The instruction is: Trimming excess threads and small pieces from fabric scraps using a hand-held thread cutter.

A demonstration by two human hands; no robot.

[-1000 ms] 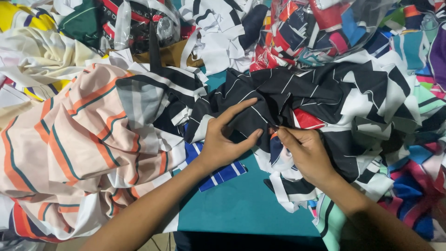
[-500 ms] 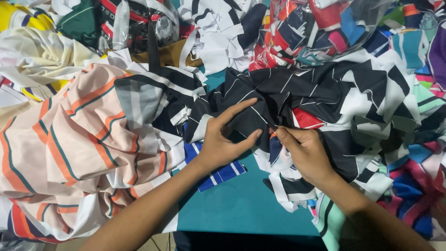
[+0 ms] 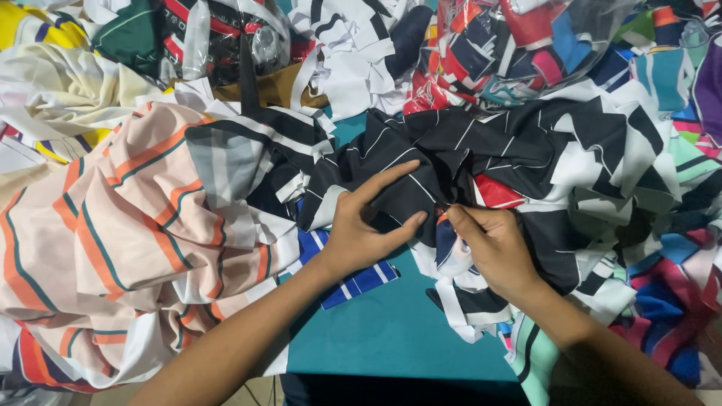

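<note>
Black fabric with thin white lines (image 3: 421, 162), unmoved on teal desk (image 3: 391, 331): left hand (image 3: 361, 233) still pinching a fold, right hand (image 3: 489, 244) still gripping its edge, fingers closed.

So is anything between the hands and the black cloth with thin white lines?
Nothing visible. The left hand lies flat on the black cloth, thumb pinching a fold, and the right hand grips its edge beside a red scrap.

A teal table (image 3: 391, 338) — heaped fabric scraps (image 3: 135, 225) cover most of it.
</note>
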